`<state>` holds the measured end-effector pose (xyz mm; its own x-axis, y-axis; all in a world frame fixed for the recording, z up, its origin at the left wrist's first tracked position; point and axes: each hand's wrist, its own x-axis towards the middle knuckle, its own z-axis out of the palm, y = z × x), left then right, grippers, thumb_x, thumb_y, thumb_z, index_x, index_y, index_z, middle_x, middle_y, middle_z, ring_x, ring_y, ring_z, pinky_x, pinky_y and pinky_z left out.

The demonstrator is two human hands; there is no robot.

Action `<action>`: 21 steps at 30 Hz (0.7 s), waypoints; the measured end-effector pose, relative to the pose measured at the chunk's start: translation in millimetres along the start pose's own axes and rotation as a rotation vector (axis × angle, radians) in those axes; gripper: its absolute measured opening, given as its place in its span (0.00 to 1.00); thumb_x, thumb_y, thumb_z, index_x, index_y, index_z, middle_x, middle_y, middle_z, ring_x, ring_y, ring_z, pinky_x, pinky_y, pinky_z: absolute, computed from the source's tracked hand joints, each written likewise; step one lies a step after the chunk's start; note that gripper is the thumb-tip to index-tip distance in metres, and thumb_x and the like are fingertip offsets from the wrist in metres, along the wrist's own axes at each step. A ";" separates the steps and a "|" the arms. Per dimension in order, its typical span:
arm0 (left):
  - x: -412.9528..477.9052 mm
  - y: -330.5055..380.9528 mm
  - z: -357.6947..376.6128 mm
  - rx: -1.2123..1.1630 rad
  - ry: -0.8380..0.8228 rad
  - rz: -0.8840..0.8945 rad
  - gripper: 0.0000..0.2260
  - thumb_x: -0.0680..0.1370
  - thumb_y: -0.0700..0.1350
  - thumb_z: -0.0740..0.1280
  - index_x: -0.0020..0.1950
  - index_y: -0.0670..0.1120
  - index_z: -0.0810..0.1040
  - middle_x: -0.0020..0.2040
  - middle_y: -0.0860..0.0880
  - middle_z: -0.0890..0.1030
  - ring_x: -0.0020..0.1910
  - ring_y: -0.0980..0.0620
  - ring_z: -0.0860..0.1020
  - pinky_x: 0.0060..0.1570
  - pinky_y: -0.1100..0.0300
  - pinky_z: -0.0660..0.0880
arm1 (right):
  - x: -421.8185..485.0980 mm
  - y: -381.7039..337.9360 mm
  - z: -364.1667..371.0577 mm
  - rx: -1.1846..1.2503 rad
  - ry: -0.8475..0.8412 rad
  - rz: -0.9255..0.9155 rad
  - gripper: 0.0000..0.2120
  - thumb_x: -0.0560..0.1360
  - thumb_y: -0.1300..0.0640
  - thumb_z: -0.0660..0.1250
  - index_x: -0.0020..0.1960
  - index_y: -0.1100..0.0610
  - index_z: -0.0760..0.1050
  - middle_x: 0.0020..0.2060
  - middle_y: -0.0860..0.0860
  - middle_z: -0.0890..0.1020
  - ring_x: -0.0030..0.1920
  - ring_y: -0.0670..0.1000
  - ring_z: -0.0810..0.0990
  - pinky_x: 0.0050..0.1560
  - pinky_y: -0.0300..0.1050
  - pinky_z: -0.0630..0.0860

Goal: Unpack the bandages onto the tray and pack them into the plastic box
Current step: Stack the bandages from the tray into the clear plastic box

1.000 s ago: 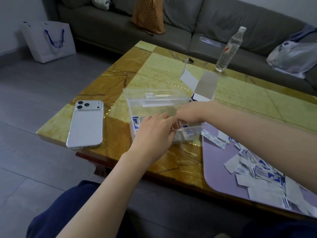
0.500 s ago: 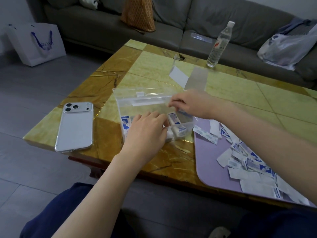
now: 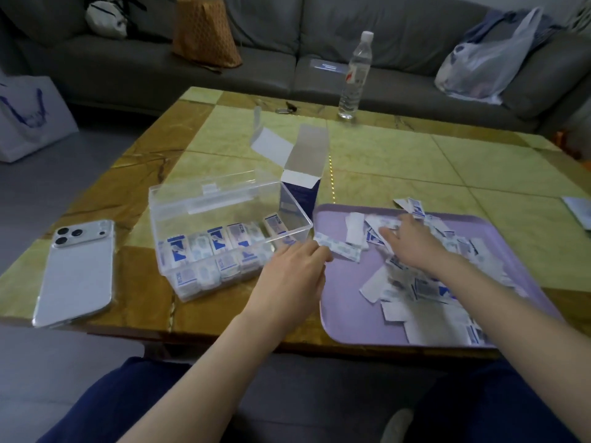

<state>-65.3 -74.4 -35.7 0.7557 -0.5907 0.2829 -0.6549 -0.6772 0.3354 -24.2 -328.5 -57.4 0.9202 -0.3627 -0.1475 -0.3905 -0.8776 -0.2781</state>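
Head view. The left hand [image 3: 294, 273] sits at the tray's [image 3: 348, 302] 9 o'clock edge, just right of the plastic box [image 3: 179, 199]. Its fingers are loosely bent and the tips meet the near end of a loose strip [image 3: 339, 247]. Pinch or plain touch, cannot tell.

The strip lies at 1 o'clock from that hand, flat on the tray, long axis roughly 10 to 4 o'clock. The left hand is clearly nearer to it than the right.

The right hand [image 3: 412, 241] is palm down on the pile of bandages [image 3: 425, 282]. Its fingers are stretched wide toward 10 o'clock, resting on wrappers and gripping nothing visible. The pile spreads from under it toward 5 o'clock.

The box lies at 9 to 10 o'clock from the left hand, lid up. Packed bandages [image 3: 217, 244] stand on edge in rows along its near side, and the far side is bare.

Likely next move: lift the strip and carry it left into the box, a short sideways trip.

An open carton [image 3: 300, 187] stands behind the box at 12 o'clock. A phone [image 3: 76, 270] lies far left on the table [image 3: 383, 161].
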 end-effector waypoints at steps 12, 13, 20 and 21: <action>43.8 12.5 40.0 0.174 -0.069 -0.090 0.09 0.81 0.46 0.55 0.59 0.46 0.70 0.57 0.48 0.74 0.55 0.48 0.70 0.57 0.56 0.68 | 7.4 -17.3 -2.8 0.079 0.085 -0.229 0.19 0.78 0.46 0.59 0.62 0.57 0.70 0.60 0.52 0.76 0.59 0.54 0.74 0.57 0.49 0.72; 49.4 13.7 41.4 0.160 -0.055 -0.081 0.09 0.81 0.45 0.55 0.59 0.46 0.70 0.56 0.48 0.73 0.54 0.48 0.70 0.55 0.57 0.68 | 10.7 -12.5 -7.5 0.087 0.178 -0.237 0.17 0.79 0.48 0.59 0.62 0.57 0.71 0.60 0.54 0.75 0.59 0.54 0.73 0.58 0.49 0.71; 78.1 15.4 61.4 0.160 -0.213 -0.047 0.18 0.83 0.50 0.51 0.72 0.49 0.61 0.72 0.45 0.61 0.66 0.44 0.64 0.62 0.53 0.63 | 47.7 24.7 -19.6 -0.129 0.019 -0.069 0.20 0.78 0.50 0.60 0.69 0.51 0.67 0.69 0.61 0.65 0.68 0.62 0.64 0.66 0.53 0.64; 81.8 14.9 64.1 0.158 -0.239 -0.061 0.19 0.83 0.51 0.50 0.73 0.50 0.60 0.74 0.44 0.59 0.68 0.44 0.63 0.64 0.52 0.62 | 49.4 25.8 -19.6 -0.146 0.004 -0.086 0.20 0.78 0.51 0.59 0.70 0.53 0.67 0.68 0.61 0.68 0.67 0.61 0.66 0.64 0.52 0.65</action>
<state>-13.6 -160.9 -65.2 0.7830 -0.6207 0.0402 -0.6153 -0.7636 0.1955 11.7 -375.1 -53.3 0.9501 -0.2856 -0.1255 -0.3026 -0.9414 -0.1487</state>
